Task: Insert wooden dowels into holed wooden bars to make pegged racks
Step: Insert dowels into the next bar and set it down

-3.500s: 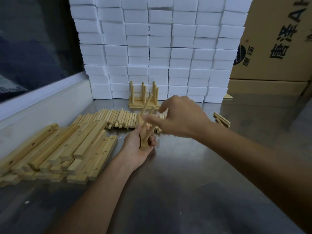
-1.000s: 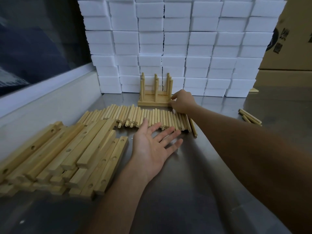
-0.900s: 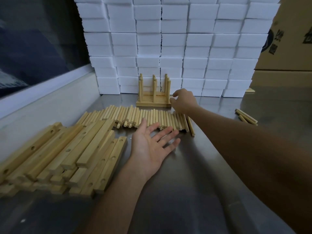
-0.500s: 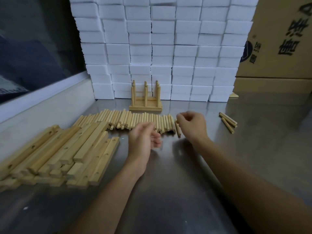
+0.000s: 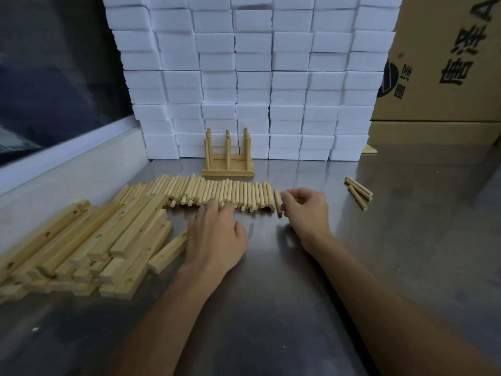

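Landmark: the row of dowels [image 5: 217, 195] lying side by side across the steel bench [image 5: 271, 308].

Right hand [image 5: 306, 210]: sits at the right end of the row. Its fingers are curled, and the fingertips [image 5: 283, 206] are just beside a single dowel [image 5: 277, 200] that lies slightly apart from the row's last member. Whether they already touch it cannot be determined; nothing is seen lifted. This dowel's long axis runs away from the person, near end towards the wrist, so it lies directly left of the fingertips, within immediate reach.

Left hand [image 5: 217, 234]: palm down, fingers extended, fingertips reaching the near ends of the row's middle dowels. It grips nothing. A holed bar [image 5: 168, 251] lies just left of this hand, at the right edge of the bar pile [image 5: 81, 240], its long axis slanting up and right towards the row. It appears to be touching or nearly touching the hand's edge.

Finished rack [image 5: 227, 161]: stands upright beyond the row, against the stack of white blocks [image 5: 252, 77]. A few loose dowels [image 5: 357, 189] lie well right of the row.

Assessment: a new rack is about to begin. The right hand is nearer the dowel, the left nearer the bar. The pick turns on closing the right grip across the dowel's width, then standing it on end over a hole.
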